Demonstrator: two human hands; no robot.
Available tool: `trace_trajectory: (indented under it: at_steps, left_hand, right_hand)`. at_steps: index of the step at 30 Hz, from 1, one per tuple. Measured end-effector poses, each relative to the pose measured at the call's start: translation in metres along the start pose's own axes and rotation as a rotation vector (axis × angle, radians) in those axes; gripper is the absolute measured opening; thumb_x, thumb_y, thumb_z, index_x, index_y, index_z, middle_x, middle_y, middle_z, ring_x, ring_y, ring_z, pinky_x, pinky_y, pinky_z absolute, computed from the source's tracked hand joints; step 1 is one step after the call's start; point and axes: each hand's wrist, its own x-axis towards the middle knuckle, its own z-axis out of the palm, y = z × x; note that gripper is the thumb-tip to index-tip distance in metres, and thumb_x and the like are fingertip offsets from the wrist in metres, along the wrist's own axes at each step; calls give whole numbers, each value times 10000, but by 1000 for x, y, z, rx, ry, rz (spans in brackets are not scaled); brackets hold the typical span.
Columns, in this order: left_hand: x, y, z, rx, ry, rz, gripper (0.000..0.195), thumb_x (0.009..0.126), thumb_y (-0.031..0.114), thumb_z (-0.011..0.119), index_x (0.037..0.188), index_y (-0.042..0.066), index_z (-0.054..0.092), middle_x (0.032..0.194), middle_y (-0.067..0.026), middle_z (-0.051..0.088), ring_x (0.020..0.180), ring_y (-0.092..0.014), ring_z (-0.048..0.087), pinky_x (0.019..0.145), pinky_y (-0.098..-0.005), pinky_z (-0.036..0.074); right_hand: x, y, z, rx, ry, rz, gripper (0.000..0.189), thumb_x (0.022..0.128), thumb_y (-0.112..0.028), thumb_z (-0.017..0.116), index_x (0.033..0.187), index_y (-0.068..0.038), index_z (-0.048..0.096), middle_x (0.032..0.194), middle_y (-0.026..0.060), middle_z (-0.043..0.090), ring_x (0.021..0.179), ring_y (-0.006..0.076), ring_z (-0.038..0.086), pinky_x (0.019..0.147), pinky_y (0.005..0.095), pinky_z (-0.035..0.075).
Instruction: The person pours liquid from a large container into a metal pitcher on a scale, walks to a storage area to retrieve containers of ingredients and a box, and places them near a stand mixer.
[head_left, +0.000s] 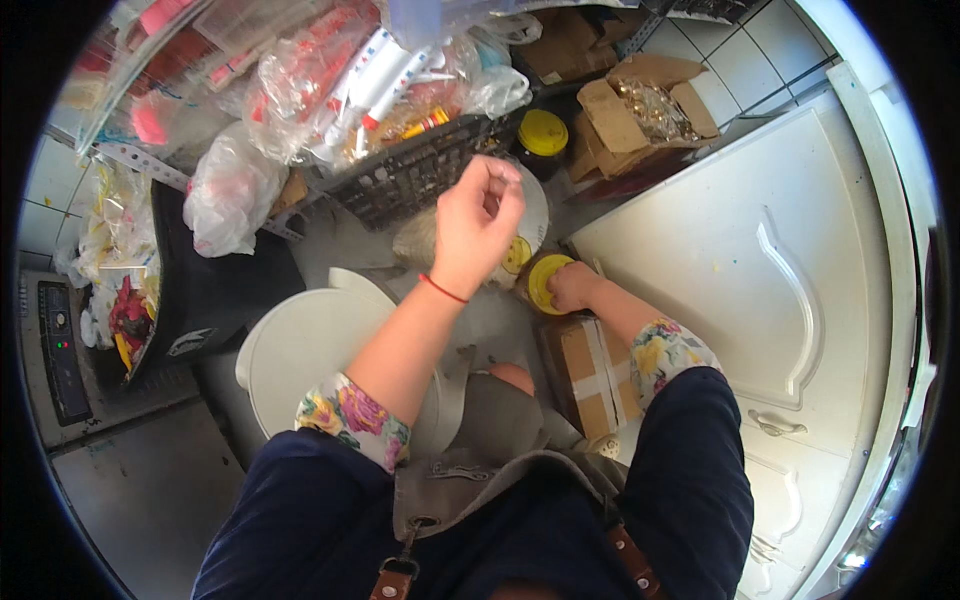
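Observation:
My left hand (480, 221), with a red cord at its wrist, is raised over the floor area. Its fingers are loosely curled, and no object shows in them. Lower right, my right hand (574, 286) grips the yellow lid (541, 281) of a jar; the fingertips are partly hidden against it. Between the hands lies a smaller yellow disc or lid (517, 256). Behind my left hand a pale round container or lid (534, 206) is partly covered, beside a beige bag-like bundle (416, 241).
A closed cardboard box (581, 367) sits below the right hand, beside a white cabinet door (720, 247). A black crate (397, 169) stands ahead, near another yellow-lidded jar (544, 133) and an open carton (615, 116). Left are a large off-white bucket (319, 352) and a black trash bin (217, 277).

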Motion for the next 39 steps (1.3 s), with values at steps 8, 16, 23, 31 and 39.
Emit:
trace_trajectory:
  at_steps: [8,16,23,31,39]
  left_hand:
    - [-1,0,-5,-52,22,-46,58,868,16,567,924,27,562,752,30,559,648,-21,484,594,-194,410]
    - [3,-3,-3,-71,100,9,74,834,69,599,902,49,577,624,6,561,523,-36,475,507,-210,401]
    - [3,2,-3,-58,-1,-35,60,868,31,580,924,24,560,737,17,562,638,-30,497,587,-202,422]
    - [2,-1,-8,-42,1,-56,66,870,23,572,934,20,554,761,19,563,659,-33,501,608,-204,425]
    - [6,1,5,-114,-34,-77,75,869,5,555,941,26,556,762,23,562,666,-28,490,615,-200,420]
  right_hand:
    - [-72,-12,-141,80,277,28,263,737,-282,568,780,-62,707,749,213,654,730,390,643,710,467,524]
    - [-62,33,-201,31,643,180,244,774,-253,566,763,-39,683,729,238,634,714,395,639,699,483,520]
    - [7,80,-174,-42,624,322,230,802,-217,555,791,-48,711,847,225,669,817,392,655,762,478,525]
    - [62,119,-138,-63,222,411,282,858,-158,490,1038,-62,684,1113,176,652,1049,320,624,898,415,497]
    - [86,105,-27,97,397,526,343,859,-197,542,1186,-108,589,1228,137,599,1165,285,555,982,437,423]
